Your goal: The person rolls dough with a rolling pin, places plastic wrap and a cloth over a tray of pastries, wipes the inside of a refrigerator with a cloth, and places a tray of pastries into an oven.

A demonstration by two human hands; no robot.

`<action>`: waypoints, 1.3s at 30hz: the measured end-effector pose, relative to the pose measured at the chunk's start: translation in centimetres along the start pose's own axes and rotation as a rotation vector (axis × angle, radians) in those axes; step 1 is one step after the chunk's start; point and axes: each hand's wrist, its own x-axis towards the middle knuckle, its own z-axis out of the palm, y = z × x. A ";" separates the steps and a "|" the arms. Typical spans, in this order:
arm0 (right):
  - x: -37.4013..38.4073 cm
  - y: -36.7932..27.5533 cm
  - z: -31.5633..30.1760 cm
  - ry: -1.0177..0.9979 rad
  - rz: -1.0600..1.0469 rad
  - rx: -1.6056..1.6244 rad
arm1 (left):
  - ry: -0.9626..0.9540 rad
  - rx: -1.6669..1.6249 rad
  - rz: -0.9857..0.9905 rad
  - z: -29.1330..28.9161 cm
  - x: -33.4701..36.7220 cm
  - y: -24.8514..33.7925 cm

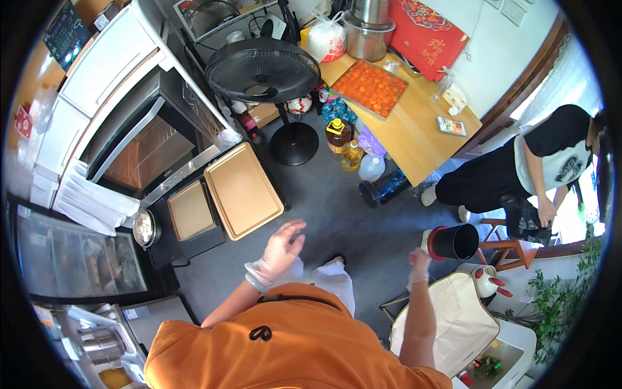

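My left hand (278,251), in a clear plastic glove, is raised in front of my body with its fingers apart and nothing in it. The nearest thing to it is a large gold baking tray (243,191), which lies bare beside a smaller gold tray (192,210) on a dark surface. My right hand (420,260), also in a clear glove, is held out to the right with its fingers curled in, and no object shows in it. Just beyond it stands a black bin (455,242), and a cream folding chair (440,323) is below that forearm.
A black fan (263,71) stands ahead on the dark floor. On the wooden table (414,146) lies a tray of orange-red round pieces (370,89). Oil bottles (338,135) stand beside it. An oven (146,139) is at left. Another person (512,168) holds a black bag at right.
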 end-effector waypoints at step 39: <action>40.3 -36.4 41.4 -0.451 0.103 -0.369 | -0.095 -0.581 -0.651 9.1 44.7 -17.5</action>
